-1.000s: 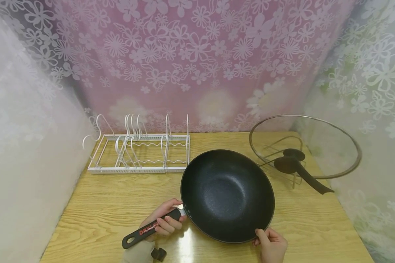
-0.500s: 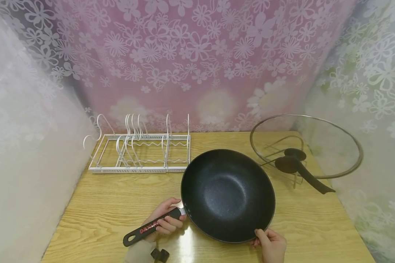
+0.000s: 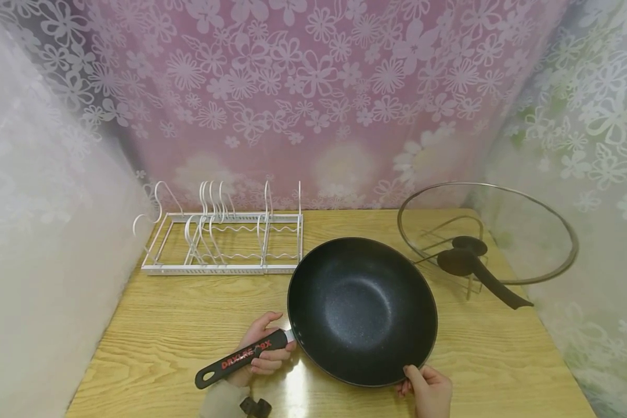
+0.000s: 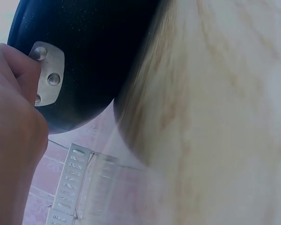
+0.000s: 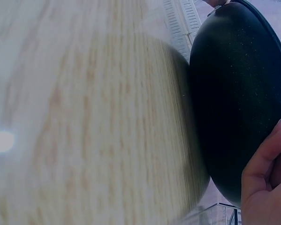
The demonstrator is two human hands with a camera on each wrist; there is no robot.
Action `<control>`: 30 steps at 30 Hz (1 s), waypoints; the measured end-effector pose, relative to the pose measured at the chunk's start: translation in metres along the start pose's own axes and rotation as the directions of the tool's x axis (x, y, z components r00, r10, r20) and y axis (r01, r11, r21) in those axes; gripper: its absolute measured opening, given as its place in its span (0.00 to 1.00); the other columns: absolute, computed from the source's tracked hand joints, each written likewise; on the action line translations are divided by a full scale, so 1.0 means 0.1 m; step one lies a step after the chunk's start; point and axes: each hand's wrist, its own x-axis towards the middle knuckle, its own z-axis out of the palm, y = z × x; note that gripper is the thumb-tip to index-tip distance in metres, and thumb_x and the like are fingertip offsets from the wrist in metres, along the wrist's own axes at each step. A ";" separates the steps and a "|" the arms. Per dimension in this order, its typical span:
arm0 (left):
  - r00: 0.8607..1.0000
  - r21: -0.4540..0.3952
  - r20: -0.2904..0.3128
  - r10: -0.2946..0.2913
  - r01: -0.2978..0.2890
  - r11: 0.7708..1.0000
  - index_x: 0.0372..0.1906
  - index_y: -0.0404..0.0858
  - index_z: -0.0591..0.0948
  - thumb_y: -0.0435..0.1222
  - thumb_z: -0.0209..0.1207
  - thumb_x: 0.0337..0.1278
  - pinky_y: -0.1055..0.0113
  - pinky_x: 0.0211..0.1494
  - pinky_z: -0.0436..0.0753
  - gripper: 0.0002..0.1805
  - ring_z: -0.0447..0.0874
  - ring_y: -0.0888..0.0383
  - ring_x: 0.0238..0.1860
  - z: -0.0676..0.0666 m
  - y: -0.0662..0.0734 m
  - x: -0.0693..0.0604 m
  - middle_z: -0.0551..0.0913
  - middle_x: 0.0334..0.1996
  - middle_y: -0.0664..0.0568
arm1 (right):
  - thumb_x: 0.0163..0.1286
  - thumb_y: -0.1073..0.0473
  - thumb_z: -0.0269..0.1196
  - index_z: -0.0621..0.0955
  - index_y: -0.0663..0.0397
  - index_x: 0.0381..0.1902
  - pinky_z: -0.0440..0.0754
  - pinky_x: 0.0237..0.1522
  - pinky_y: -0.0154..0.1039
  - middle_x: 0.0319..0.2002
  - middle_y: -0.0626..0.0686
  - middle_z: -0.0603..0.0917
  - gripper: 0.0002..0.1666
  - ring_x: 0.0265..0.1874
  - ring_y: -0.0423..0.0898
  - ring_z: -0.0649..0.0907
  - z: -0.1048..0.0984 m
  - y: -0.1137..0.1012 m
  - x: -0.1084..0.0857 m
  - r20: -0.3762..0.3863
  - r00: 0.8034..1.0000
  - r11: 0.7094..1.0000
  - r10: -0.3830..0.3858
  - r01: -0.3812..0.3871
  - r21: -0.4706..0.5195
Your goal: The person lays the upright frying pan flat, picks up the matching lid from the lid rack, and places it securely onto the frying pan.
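Observation:
A black wok (image 3: 357, 310) tilts toward me over the wooden table, its dark inside facing up in the head view. My left hand (image 3: 263, 348) holds its black handle, marked with red letters, close to the pan; the thumb is lifted and the fingers curl from below. In the left wrist view the left hand (image 4: 13, 108) sits beside the riveted metal bracket (image 4: 51, 75). At the lower right of the rim, my right hand (image 3: 428, 388) pinches the edge between thumb and fingers. The right wrist view shows the wok's dark underside (image 5: 239, 93) beside its reflection in the tabletop.
A white wire rack (image 3: 204, 270) with upright dividers stands at the back left. A clear lid with a metal rim (image 3: 546, 278) and black handle (image 3: 493, 284) leans at the right by a wire stand (image 3: 469, 287). Floral curtains (image 3: 319, 116) surround the table (image 3: 188, 319).
My left thumb and fingers have loosened and slid off the handle's top, baring more red letters. The wok stays nearly in place, and my right hand keeps its pinch.

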 end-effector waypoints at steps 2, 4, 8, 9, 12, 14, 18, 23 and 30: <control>1.000 0.011 0.012 0.008 -0.008 1.000 0.51 0.40 0.74 0.61 0.27 0.72 0.74 0.06 0.62 0.34 0.59 0.64 0.06 -0.01 0.00 0.00 0.63 0.14 0.58 | 0.59 0.82 0.52 0.66 0.71 0.08 0.76 0.10 0.35 0.05 0.49 0.73 0.21 0.05 0.42 0.75 0.00 0.00 -0.01 0.001 1.000 1.000 -0.002 0.002 -0.008; 1.000 0.019 0.024 0.015 -0.015 1.000 0.53 0.40 0.74 0.61 0.27 0.72 0.74 0.05 0.61 0.35 0.58 0.63 0.06 -0.01 0.00 0.00 0.63 0.14 0.58 | 0.60 0.81 0.53 0.66 0.72 0.08 0.77 0.11 0.34 0.05 0.49 0.73 0.21 0.05 0.42 0.76 0.00 0.00 -0.02 0.007 1.000 1.000 -0.002 0.002 -0.022; 0.999 0.028 0.039 0.029 -0.030 0.999 0.56 0.38 0.74 0.62 0.25 0.71 0.73 0.04 0.60 0.38 0.58 0.63 0.05 -0.01 0.00 -0.01 0.63 0.14 0.57 | 0.60 0.81 0.54 0.66 0.73 0.08 0.77 0.12 0.34 0.05 0.49 0.73 0.21 0.06 0.42 0.76 -0.01 -0.01 -0.04 0.022 1.000 0.999 -0.002 0.003 -0.047; 0.999 0.032 0.041 0.031 -0.033 0.999 0.57 0.38 0.74 0.62 0.25 0.71 0.73 0.04 0.60 0.38 0.58 0.63 0.05 0.00 0.00 -0.01 0.63 0.14 0.57 | 0.61 0.81 0.54 0.66 0.73 0.09 0.77 0.12 0.34 0.05 0.49 0.72 0.21 0.06 0.42 0.76 -0.01 -0.01 -0.05 0.029 1.000 0.999 -0.001 0.002 -0.051; 0.998 0.041 0.048 0.050 -0.052 0.998 0.59 0.36 0.73 0.61 0.24 0.71 0.72 0.04 0.59 0.40 0.57 0.62 0.04 0.00 -0.01 -0.02 0.63 0.14 0.57 | 0.61 0.80 0.54 0.66 0.72 0.09 0.77 0.11 0.34 0.06 0.48 0.72 0.22 0.06 0.42 0.76 -0.02 0.00 -0.07 0.042 0.999 0.999 0.001 0.002 -0.054; 0.997 0.044 0.055 0.063 -0.065 0.997 0.60 0.36 0.73 0.61 0.24 0.71 0.72 0.03 0.58 0.40 0.57 0.62 0.04 0.01 -0.01 -0.02 0.62 0.13 0.56 | 0.62 0.80 0.54 0.66 0.72 0.09 0.77 0.11 0.35 0.06 0.48 0.73 0.22 0.06 0.42 0.77 -0.02 0.00 -0.08 0.053 0.999 0.999 0.002 0.001 -0.055; 0.993 0.043 0.080 0.084 -0.088 0.995 0.62 0.35 0.72 0.62 0.23 0.71 0.71 0.03 0.58 0.42 0.56 0.61 0.04 0.00 -0.03 -0.02 0.62 0.13 0.55 | 0.62 0.79 0.54 0.67 0.70 0.08 0.77 0.10 0.35 0.06 0.48 0.74 0.22 0.07 0.41 0.77 -0.03 0.00 -0.09 0.065 0.998 0.998 0.001 0.003 -0.058; 0.990 0.037 0.102 0.100 -0.104 0.994 0.62 0.37 0.71 0.63 0.22 0.70 0.72 0.04 0.59 0.41 0.56 0.61 0.04 -0.01 -0.07 -0.03 0.59 0.13 0.55 | 0.63 0.78 0.54 0.68 0.68 0.08 0.78 0.10 0.35 0.07 0.48 0.75 0.22 0.07 0.41 0.77 -0.03 0.01 -0.11 0.085 0.996 0.999 0.006 -0.002 -0.052; 0.950 0.133 -0.069 0.303 -0.292 0.947 0.53 0.37 0.76 0.56 0.19 0.69 0.75 0.05 0.54 0.39 0.56 0.67 0.07 0.04 -0.29 -0.02 0.57 0.11 0.59 | 0.65 0.75 0.57 0.66 0.70 0.09 0.76 0.10 0.36 0.06 0.49 0.73 0.24 0.06 0.42 0.75 -0.05 -0.01 -0.14 0.096 0.994 0.995 0.046 -0.036 -0.097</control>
